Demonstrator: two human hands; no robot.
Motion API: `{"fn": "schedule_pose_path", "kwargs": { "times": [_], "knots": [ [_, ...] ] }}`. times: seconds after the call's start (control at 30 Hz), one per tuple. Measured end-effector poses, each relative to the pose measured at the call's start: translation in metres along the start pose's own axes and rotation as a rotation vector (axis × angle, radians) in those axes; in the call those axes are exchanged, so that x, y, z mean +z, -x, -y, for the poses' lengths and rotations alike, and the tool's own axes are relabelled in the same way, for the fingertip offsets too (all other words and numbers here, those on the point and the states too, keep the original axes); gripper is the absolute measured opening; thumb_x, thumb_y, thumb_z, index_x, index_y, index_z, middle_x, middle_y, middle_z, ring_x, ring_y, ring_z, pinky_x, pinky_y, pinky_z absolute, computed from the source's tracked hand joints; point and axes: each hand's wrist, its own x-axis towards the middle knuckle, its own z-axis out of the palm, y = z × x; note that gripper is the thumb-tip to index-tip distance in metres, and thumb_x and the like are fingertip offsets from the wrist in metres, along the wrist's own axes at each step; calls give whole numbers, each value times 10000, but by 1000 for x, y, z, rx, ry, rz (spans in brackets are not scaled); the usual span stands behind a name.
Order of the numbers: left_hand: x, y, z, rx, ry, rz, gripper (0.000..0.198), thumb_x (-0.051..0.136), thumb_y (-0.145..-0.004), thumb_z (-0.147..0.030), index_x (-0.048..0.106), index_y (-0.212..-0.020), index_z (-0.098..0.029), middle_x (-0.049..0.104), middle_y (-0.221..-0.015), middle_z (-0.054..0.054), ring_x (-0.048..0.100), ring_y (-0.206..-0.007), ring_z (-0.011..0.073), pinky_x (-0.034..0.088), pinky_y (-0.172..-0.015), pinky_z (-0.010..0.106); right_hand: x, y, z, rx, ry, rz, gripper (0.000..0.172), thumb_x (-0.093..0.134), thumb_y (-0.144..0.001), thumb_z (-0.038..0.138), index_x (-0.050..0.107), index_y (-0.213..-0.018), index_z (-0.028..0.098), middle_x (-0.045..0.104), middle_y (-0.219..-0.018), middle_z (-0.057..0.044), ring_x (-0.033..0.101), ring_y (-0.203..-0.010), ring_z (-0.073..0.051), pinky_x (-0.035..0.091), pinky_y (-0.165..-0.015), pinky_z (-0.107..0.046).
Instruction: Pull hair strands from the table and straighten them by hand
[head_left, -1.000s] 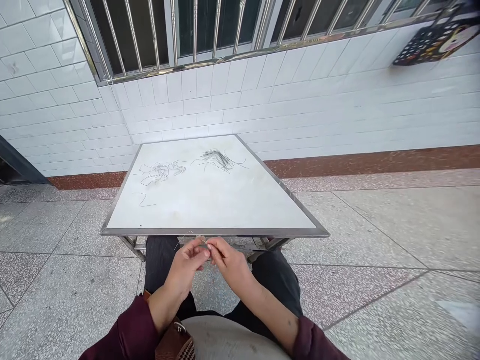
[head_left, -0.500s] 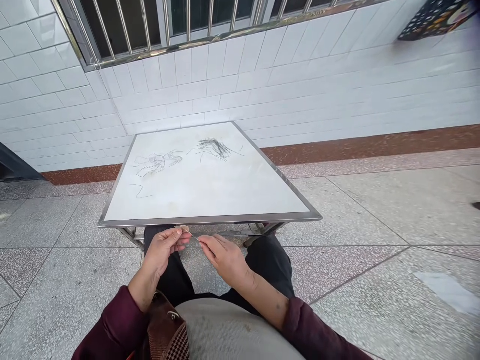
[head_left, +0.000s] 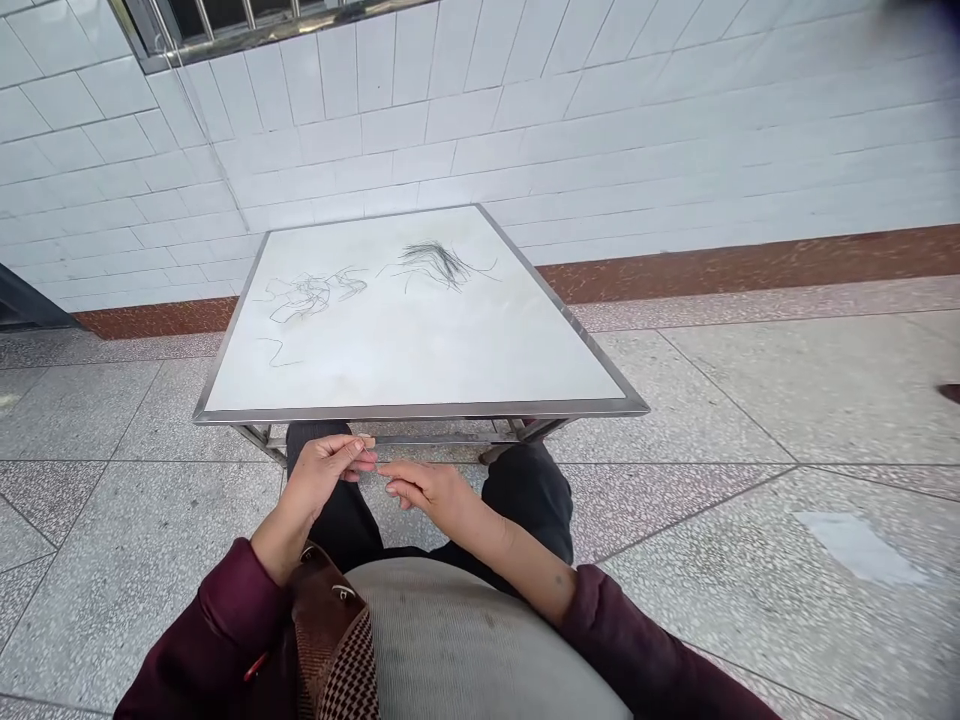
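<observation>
My left hand [head_left: 326,475] is above my left knee, thumb and forefinger pinched on a thin strand [head_left: 366,452], of which only a short bit shows. My right hand [head_left: 439,497] is just right of it. Its forefinger stretches toward the left fingertips, while the thumb sits lower, apart from it; I see nothing held there. Both hands are below the near edge of a white-topped table [head_left: 450,370] with a metal rim. On its top lie a dark bundle of thin strands [head_left: 439,260], a looser tangle of strands [head_left: 307,297] and a single bent strand [head_left: 279,352].
Behind the table rises a white tiled wall [head_left: 637,150] with a barred window [head_left: 247,25] at upper left. A brown bag or strap [head_left: 330,620] hangs at my front. On the speckled floor to the right is a pale patch [head_left: 862,545].
The strand stretched between both hands before; now my right fingers have parted and the forefinger points out. My left hand keeps its pinch. The view has tipped downward.
</observation>
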Motion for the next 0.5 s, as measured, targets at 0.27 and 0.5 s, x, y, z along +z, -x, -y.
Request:
{"fn": "schedule_pose_path", "kwargs": {
  "times": [0.27,0.5],
  "knots": [
    [-1,1,4,-62,105,-49,308,720,-797,-410,733,-947,-141,767,-925,127,730,-796,195,528,-642,241,7,9,6,52,-111,-98,185,473,-959,243,597,-1096,244,659,-879,-16,670,-680,-130,585,-676,-282],
    [3,4,6,-136,177,-72,258,697,-830,-387,680,-931,-150,765,-901,104,733,-737,179,550,-607,238,14,10,9,24,-132,-224,150,464,-971,275,603,-919,250,584,-842,-23,636,-658,-132,597,-568,-255]
  ]
}}
